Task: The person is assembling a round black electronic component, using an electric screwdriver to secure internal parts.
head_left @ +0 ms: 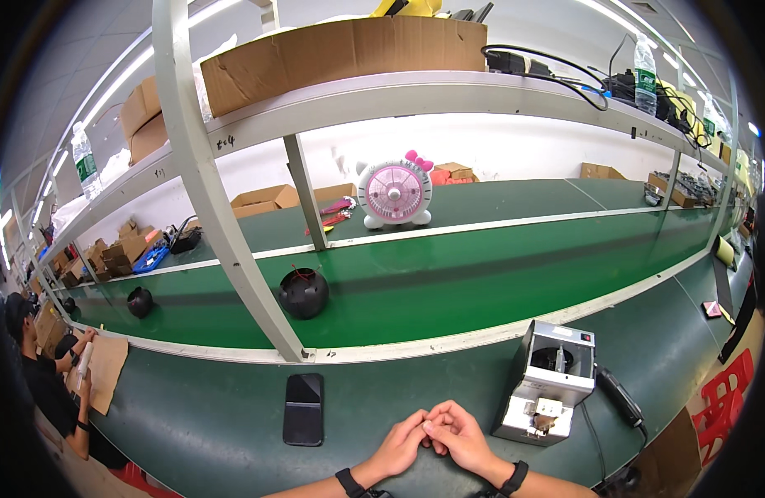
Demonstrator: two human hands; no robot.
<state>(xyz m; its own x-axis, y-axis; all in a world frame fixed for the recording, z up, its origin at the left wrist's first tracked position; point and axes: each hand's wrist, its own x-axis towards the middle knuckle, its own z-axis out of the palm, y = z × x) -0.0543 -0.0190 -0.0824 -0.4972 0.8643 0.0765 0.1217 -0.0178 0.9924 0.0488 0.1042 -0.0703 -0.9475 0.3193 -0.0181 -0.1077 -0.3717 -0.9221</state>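
Note:
My left hand (pixel 399 446) and my right hand (pixel 463 437) meet over the near edge of the dark green bench, fingers curled and fingertips pressed together. Whatever lies between the fingers, if anything, is hidden. Both wrists wear black bands. To the left of my hands a black phone-like device (pixel 304 410) lies flat on the bench. On the right, close to my right hand, stands a silver box-shaped machine (pixel 547 383) with a red switch on top and a dark reel inside. Beside it lies a black hand tool (pixel 620 397) with a cord.
Behind the bench runs a green conveyor belt (pixel 449 290) carrying black round housings (pixel 304 293). A pink and white fan (pixel 394 194) stands beyond it. A grey post (pixel 221 199) and an overhead shelf (pixel 432 91) rise in front. At far left a person (pixel 46 373) handles a white tube.

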